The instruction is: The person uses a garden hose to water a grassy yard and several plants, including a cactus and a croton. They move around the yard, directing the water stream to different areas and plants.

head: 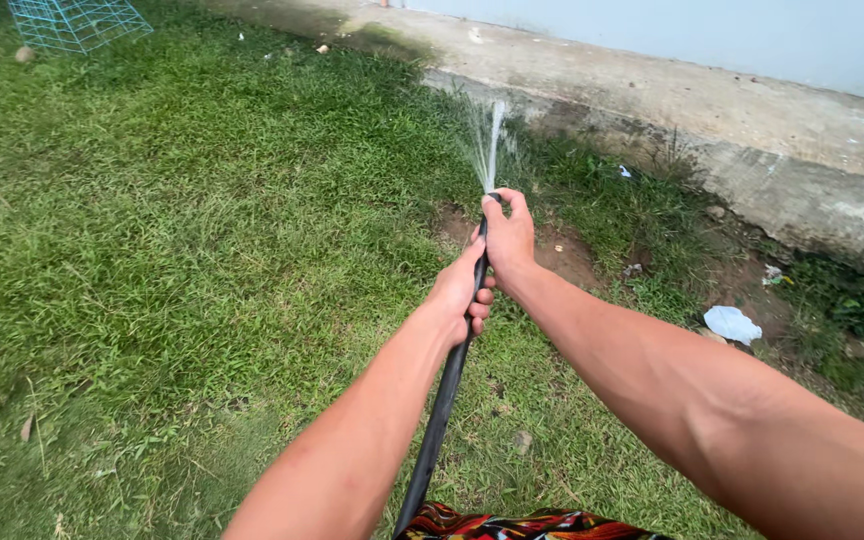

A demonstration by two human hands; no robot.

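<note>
A black garden hose (443,400) runs up from the bottom of the view between my forearms. My left hand (462,290) is wrapped around the hose a little below its end. My right hand (508,235) grips the hose tip, with the thumb pressed over the opening. A thin fan of water (492,140) sprays up and forward from the tip, toward the grass beside a concrete ledge.
Green lawn (182,220) fills the left and middle. A worn concrete ledge (752,140) and a pale wall run along the upper right. Bare soil patches lie by the ledge, with a white scrap of litter (732,323). A teal wire cage (77,20) stands top left.
</note>
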